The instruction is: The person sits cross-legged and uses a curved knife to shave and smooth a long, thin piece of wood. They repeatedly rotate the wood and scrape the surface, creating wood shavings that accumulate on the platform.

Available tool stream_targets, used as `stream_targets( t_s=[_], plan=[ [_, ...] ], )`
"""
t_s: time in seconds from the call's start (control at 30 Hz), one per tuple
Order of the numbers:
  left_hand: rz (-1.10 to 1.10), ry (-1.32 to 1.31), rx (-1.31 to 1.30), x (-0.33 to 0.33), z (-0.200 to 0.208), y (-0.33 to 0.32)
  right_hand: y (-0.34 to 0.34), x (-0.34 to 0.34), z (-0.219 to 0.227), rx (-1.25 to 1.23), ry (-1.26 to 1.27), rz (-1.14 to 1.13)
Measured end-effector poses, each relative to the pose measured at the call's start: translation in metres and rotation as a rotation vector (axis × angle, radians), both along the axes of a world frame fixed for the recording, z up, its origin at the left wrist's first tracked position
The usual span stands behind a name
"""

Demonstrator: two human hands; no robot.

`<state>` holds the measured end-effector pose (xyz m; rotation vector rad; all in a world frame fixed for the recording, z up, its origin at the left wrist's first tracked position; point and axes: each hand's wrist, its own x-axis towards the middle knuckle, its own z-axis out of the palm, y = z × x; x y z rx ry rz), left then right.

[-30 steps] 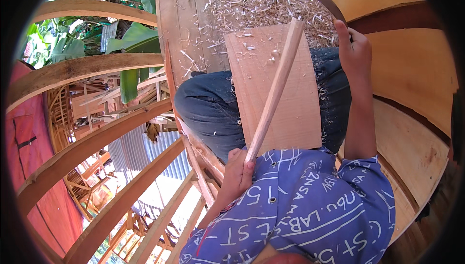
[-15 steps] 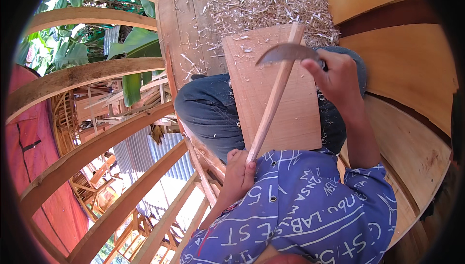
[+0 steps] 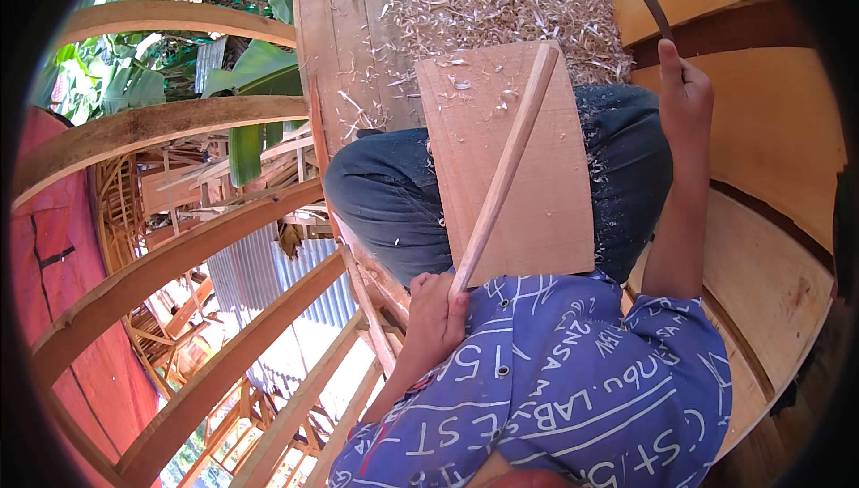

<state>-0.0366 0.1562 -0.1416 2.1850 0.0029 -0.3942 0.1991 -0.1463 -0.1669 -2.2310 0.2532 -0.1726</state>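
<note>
Sheeting (image 3: pixel 76 309) in dusty red-pink fills the far left of my remote view, with a dark line running down it. Next to it, sawn wooden slats (image 3: pixel 179 126) cross, bowed by the lens; between them I see broad, smooth green leaves (image 3: pixel 259 72) and ridged grey metal sheets (image 3: pixel 246 273).

Further right, the left hand (image 3: pixel 436 314) has its fingers curled closely around the lower end of a pale wooden stick (image 3: pixel 501 175). The stick is long and narrow, with flat faces along its length, and it slants up and rightward over a flat, lightly grained board (image 3: pixel 559 211). That board rests across dark, shaving-flecked trousers (image 3: pixel 380 202), below a blue shirt (image 3: pixel 573 372) with white line patterns. I cannot tell whether the stick touches the board all along. Beyond it, thin curled shavings (image 3: pixel 528 5) lie heaped over planks (image 3: pixel 344 41).

To the right, the right hand (image 3: pixel 684 99) is raised, closed around a mostly hidden handle, its thumb pointing up. The thin, dark, curved blade (image 3: pixel 656 14) stands well apart from the stick, in front of smooth, honey-coloured wooden panels (image 3: pixel 761 130).
</note>
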Motion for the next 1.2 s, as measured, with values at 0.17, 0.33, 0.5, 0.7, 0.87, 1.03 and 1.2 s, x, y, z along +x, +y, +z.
stream_targets(
  t_s=[0.17,0.33,0.5,0.7,0.87,1.03,1.2],
  plan=[
    [0.088,0.018,0.006,0.008,0.001,0.0,0.05,-0.048,0.011,-0.047,-0.054,0.403],
    [0.073,0.026,0.01,0.02,0.009,-0.001,0.075,-0.077,0.011,-0.195,-0.032,0.561],
    [-0.021,0.018,0.099,0.019,0.009,0.001,0.069,-0.066,0.002,-0.296,-0.057,0.457],
    [-0.033,-0.019,0.141,0.018,0.011,-0.008,0.044,-0.042,-0.011,-0.47,-0.081,0.337],
    [-0.016,-0.034,0.15,0.012,0.008,-0.005,0.031,-0.028,-0.023,-0.405,-0.061,0.158],
    [-0.014,-0.004,0.177,0.005,0.005,-0.002,0.027,-0.024,-0.021,-0.209,0.133,0.067],
    [-0.014,0.011,0.188,0.011,0.006,-0.002,0.064,-0.063,-0.006,-0.192,0.084,0.387]
  ],
)
